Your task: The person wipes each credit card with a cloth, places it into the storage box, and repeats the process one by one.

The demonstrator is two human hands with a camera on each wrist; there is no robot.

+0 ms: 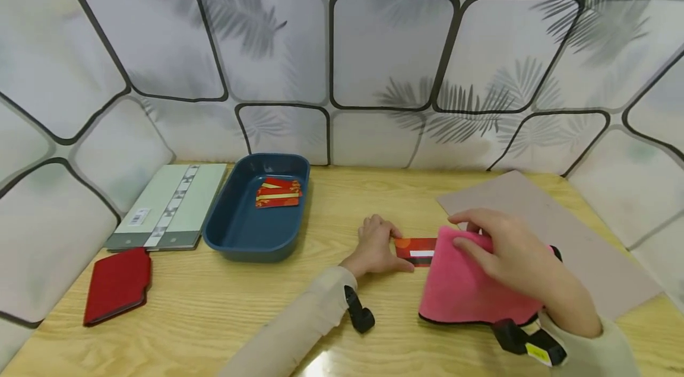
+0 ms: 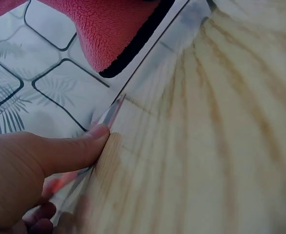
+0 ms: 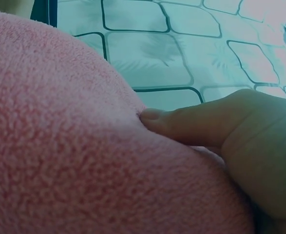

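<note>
A red card (image 1: pixel 415 244) with a white strip and a dark band lies flat on the wooden table. My left hand (image 1: pixel 376 248) holds it by its left end, thumb at the near edge and fingers at the far edge. In the left wrist view, the thumb (image 2: pixel 79 151) presses on the card's edge (image 2: pixel 114 111). A pink fleecy cloth (image 1: pixel 470 282) with black trim is pinched near its top by my right hand (image 1: pixel 513 252). The cloth hangs over the card's right end and hides it. In the right wrist view, the thumb (image 3: pixel 181 124) dents the cloth (image 3: pixel 84 146).
Left of centre stands a blue tray (image 1: pixel 235 240) with several red and gold cards (image 1: pixel 278 193) inside. Beyond it lie a pale green folder (image 1: pixel 176 205) and a red notebook (image 1: pixel 119 287). A grey-brown board (image 1: pixel 593 264) lies at the right, partly under the right arm. Patterned fabric walls (image 1: pixel 392 50) enclose the table.
</note>
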